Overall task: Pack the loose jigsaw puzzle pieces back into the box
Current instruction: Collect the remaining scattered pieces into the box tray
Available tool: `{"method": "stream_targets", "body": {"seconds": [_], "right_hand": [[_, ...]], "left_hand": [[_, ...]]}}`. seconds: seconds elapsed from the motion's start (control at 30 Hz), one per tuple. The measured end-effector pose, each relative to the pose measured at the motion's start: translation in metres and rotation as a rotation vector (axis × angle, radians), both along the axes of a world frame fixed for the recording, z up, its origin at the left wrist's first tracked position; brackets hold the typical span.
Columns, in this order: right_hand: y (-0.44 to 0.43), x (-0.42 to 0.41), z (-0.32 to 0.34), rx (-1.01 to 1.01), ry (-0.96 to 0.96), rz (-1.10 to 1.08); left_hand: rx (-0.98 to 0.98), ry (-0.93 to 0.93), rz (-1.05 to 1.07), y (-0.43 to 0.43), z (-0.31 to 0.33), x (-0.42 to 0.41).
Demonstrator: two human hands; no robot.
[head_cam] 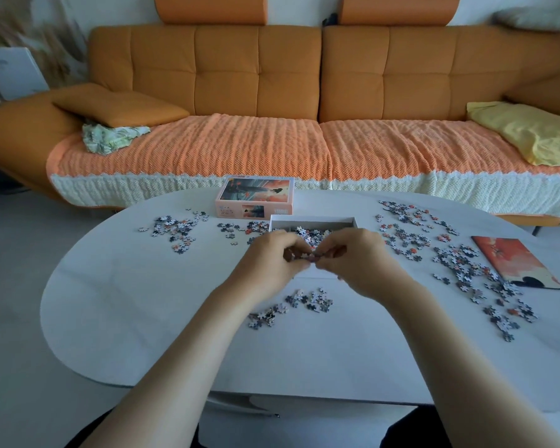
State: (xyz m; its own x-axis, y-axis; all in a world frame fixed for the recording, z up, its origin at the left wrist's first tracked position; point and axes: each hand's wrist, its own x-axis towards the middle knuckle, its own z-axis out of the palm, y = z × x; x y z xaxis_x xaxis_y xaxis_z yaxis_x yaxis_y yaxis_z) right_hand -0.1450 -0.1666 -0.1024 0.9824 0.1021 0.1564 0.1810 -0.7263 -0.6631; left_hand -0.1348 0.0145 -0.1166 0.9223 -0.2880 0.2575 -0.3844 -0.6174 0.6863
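Prob. under halfway. The box (312, 220) sits open mid-bench (143, 302) w/ only a thin layer of pieces (311, 233) inside. The left hand (272, 253) & right hand (353, 253) meet over the box's near edge, each grip pinched on a small clump (299, 256) held between them. Left to pack: a scatter (175, 229) left of the box, a bigger spread (466, 270) to its right, and a patch (307, 300) on its near side. The lid (256, 197) lies just behind the box, and a picture sheet (518, 261) lies far right of it.
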Motion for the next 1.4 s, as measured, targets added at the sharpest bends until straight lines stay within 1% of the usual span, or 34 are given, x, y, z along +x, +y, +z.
{"method": "stream_targets", "body": {"seconds": [0.1, 0.2, 0.27, 0.37, 0.47, 0.57, 0.63, 0.7, 0.77, 0.83, 0.87, 0.93, 1.0, 1.07, 1.13, 1.2, 1.27, 1.33, 1.4], "right_hand": [[-0.001, 0.012, -0.001, 0.021, -0.158, -0.065], [-0.002, 0.025, -0.006, -0.003, -0.208, -0.083], [-0.005, 0.032, -0.014, -0.100, -0.192, -0.045], [-0.009, 0.037, -0.024, -0.326, -0.128, -0.016], [-0.012, 0.036, -0.026, -0.309, -0.159, -0.020], [-0.012, 0.032, -0.023, -0.335, -0.189, 0.008], [-0.009, 0.028, -0.023, -0.328, -0.152, 0.098], [-0.005, 0.025, -0.027, -0.338, -0.098, 0.189], [-0.005, 0.025, -0.032, -0.430, -0.080, 0.179], [-0.008, 0.024, -0.034, -0.500, -0.104, 0.133], [-0.009, 0.023, -0.034, -0.474, -0.127, 0.127], [-0.008, 0.018, -0.030, -0.330, -0.193, 0.130], [-0.007, 0.013, -0.024, -0.234, -0.265, 0.117], [-0.004, 0.008, -0.020, -0.194, -0.278, 0.128], [-0.002, 0.001, -0.018, -0.156, -0.245, 0.178], [0.002, -0.007, -0.016, -0.155, -0.195, 0.204], [0.006, -0.013, -0.015, -0.209, -0.164, 0.213], [0.007, -0.019, -0.014, -0.333, -0.084, 0.210], [0.006, -0.023, -0.017, -0.472, 0.019, 0.196]], "left_hand": [[-0.043, -0.064, 0.024, -0.007, 0.004, 0.016], [-0.037, -0.104, 0.023, -0.014, -0.001, 0.031], [0.014, -0.114, 0.001, -0.018, -0.008, 0.039], [0.150, -0.086, -0.040, -0.021, -0.017, 0.046], [0.178, -0.031, -0.082, -0.022, -0.016, 0.046], [0.226, -0.104, -0.050, -0.016, -0.013, 0.044], [0.319, -0.124, -0.041, -0.011, -0.013, 0.041], [0.367, -0.056, -0.073, -0.008, -0.014, 0.035], [0.335, 0.008, -0.126, -0.007, -0.014, 0.029], [0.268, 0.005, -0.174, -0.007, -0.014, 0.024], [0.231, -0.007, -0.183, -0.006, -0.014, 0.022], [0.168, -0.052, -0.168, -0.003, -0.012, 0.018], [0.131, -0.129, -0.134, 0.003, -0.012, 0.016], [0.128, -0.193, -0.094, 0.011, -0.012, 0.012], [0.153, -0.208, -0.067, 0.019, -0.009, 0.004], [0.200, -0.161, -0.067, 0.027, -0.003, -0.005], [0.302, -0.022, -0.092, 0.038, 0.001, -0.015], [0.445, 0.157, -0.122, 0.050, -0.001, -0.023], [0.534, 0.272, -0.127, 0.061, -0.006, -0.029]]}}
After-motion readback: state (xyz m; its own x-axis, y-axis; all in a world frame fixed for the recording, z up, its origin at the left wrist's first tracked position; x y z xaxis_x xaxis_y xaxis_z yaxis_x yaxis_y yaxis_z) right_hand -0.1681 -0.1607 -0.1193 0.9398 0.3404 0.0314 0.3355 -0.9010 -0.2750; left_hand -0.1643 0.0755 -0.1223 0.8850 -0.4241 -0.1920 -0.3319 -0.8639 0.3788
